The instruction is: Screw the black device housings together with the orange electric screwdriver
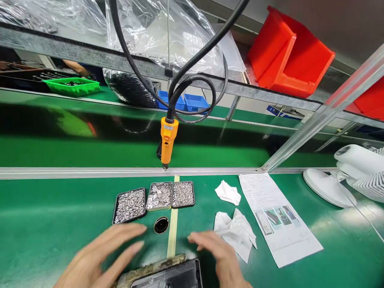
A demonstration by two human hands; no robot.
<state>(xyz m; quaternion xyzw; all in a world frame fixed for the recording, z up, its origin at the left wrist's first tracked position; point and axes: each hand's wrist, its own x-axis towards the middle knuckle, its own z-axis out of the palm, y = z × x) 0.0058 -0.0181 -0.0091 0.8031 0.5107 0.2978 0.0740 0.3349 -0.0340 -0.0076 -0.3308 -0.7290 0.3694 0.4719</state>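
Note:
At the bottom edge lies a camouflage-patterned case [156, 267] with a black, recessed inner face [174, 278]; the frame cuts off its lower part. My left hand [100, 256] is over the left side of the case, fingers stretched out and apart, holding nothing I can see. To the right of the case hovers my right hand [219, 256], its fingers loosely bent and nothing in its grasp. Both hands are slightly blurred. Between and beyond them, a small round black disc with a gold-coloured rim [161, 225] rests on the green mat.
Small trays of metal parts, one of screws [130, 205], one of washers [160, 195] and one of small bits [183, 194], stand behind the disc. An orange electric screwdriver [168, 140] hangs above. White cloths [235, 232], a printed sheet [279, 224] and a white fan [357, 172] occupy the right.

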